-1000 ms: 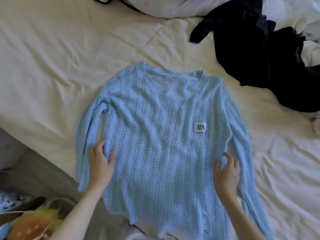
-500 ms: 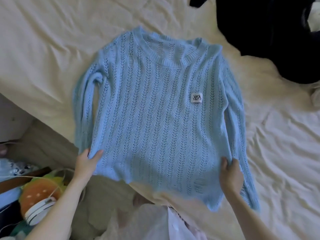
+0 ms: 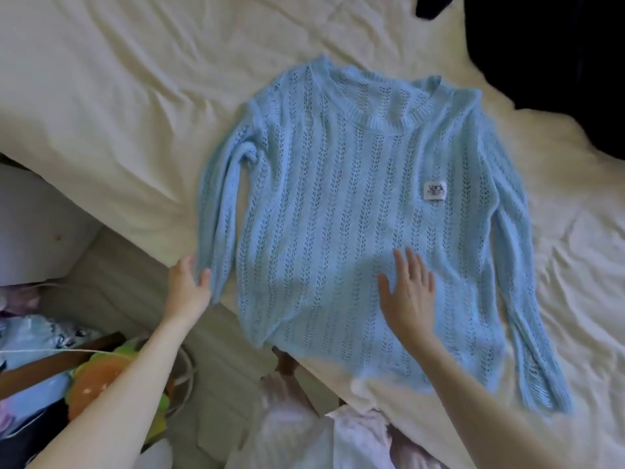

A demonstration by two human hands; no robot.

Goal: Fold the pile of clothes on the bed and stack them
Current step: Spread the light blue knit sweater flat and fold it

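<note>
Head view: a light-blue open-knit sweater (image 3: 355, 214) lies face up, spread flat on the cream bed sheet (image 3: 118, 96). Its white chest label (image 3: 435, 191) carries dark lettering too blurred to read. The left hand (image 3: 187, 289) pinches the sleeve cuff; the right hand (image 3: 409, 296), fingers spread, presses the lower front. Dark clothing (image 3: 541, 45) lies top right.

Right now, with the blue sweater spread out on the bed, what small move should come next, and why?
Probably fold the sleeve cuff that the left hand holds inward across the sweater. The sweater lies flat, front up and unfolded; that sleeve runs along the sweater's edge at the bed's border, and the right hand rests flat on the body, pinning it.
</note>
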